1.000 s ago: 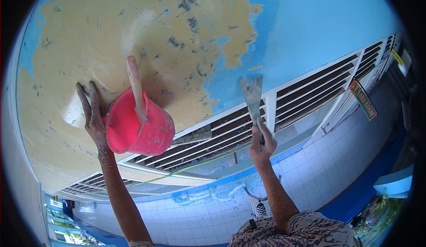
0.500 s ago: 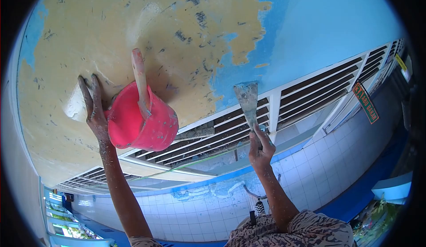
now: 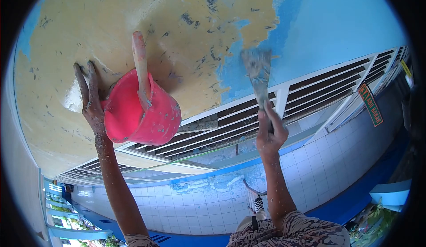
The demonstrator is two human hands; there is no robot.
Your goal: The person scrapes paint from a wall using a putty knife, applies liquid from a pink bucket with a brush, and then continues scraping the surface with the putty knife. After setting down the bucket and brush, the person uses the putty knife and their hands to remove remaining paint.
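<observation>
A pink bucket (image 3: 162, 116) with a wooden-handled tool (image 3: 140, 60) standing in it is beside my left hand (image 3: 92, 107). Two fingers of that hand stretch out over the tan wall patch (image 3: 57, 91); the others are hidden behind the bucket's rim, where it seems to grip the handle. My right hand (image 3: 271, 134) is closed round the handle of a wide metal scraper (image 3: 258, 71), its blurred blade over the blue paint (image 3: 306, 38) near the tan edge.
White louvred vents (image 3: 319, 87) run below the painted surface. A green sign (image 3: 370, 104) hangs at the right. Lower down are a white tiled floor (image 3: 195, 216), a checkered shoe (image 3: 258, 204) and plants (image 3: 377, 220) at the lower right.
My right hand and the scraper have moved up and slightly right across the blue paint. The bucket and my left hand have shifted slightly up and left in view.
</observation>
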